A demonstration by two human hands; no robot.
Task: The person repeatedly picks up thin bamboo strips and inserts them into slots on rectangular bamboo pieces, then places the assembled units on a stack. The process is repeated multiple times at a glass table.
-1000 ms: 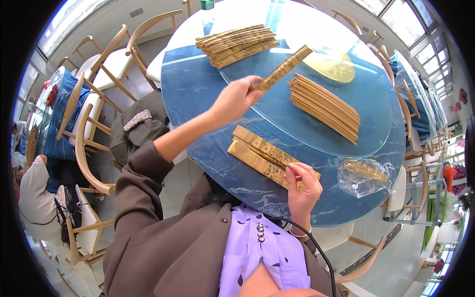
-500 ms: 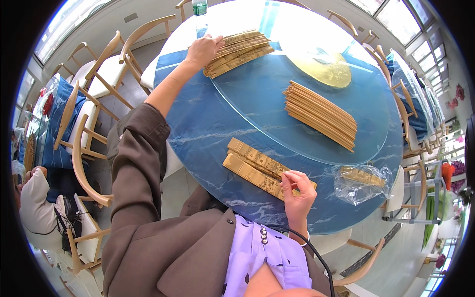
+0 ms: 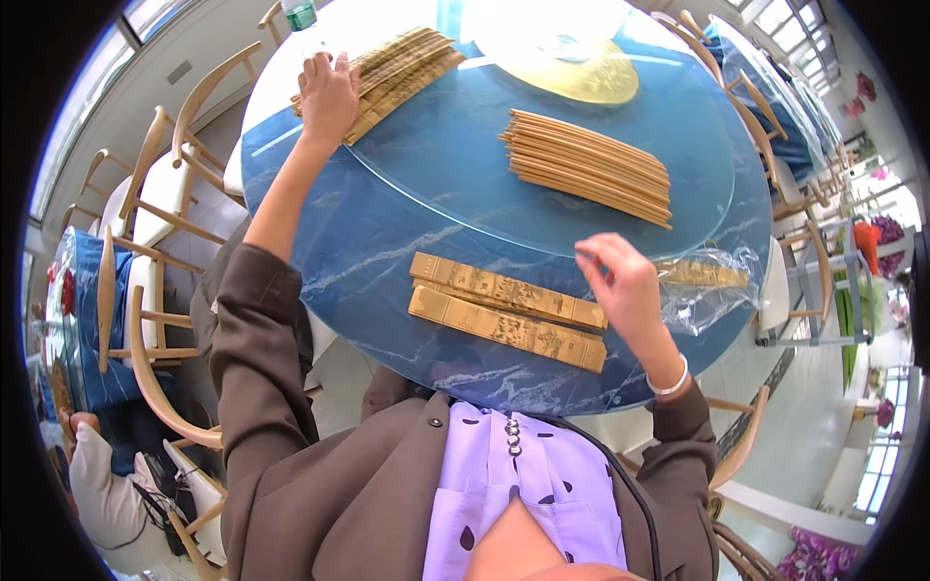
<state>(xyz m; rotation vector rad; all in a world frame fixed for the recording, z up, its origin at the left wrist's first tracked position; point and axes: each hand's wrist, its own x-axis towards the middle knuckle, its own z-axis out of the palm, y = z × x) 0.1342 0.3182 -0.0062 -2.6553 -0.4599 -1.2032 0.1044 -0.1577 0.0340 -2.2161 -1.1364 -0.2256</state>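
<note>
- Left hand (image 3: 327, 100): up at far left of table, on the near-left side of the pile of gold packets (image 3: 405, 70); fingers reach forward, slightly spread; can't tell if they grip a packet.
- Right hand (image 3: 628, 290): just by the right ends of two gold packets; thumb and fingers bent, small gap between them, nothing seen in it.
- Front packet (image 3: 506, 329) and back packet (image 3: 513, 288): flat, long, dark print, side by side near the table edge in front of the person, slanting down to the right.
- Pile: many packets, roughly parallel, overlapping, far left of table.
- Brown sticks (image 3: 589, 167): bundle lying flat on the glass turntable (image 3: 436, 194), well apart from the pile.
- Clear plastic bag (image 3: 693, 312): crumpled, right of right hand, gold packet inside.
- Yellow disc (image 3: 605, 82): far side of turntable, behind sticks.
- Bottle (image 3: 299, 14): green label, beyond pile.
- Table (image 3: 358, 271): round, blue marbled cover; wooden chairs (image 3: 160, 378) around.
</note>
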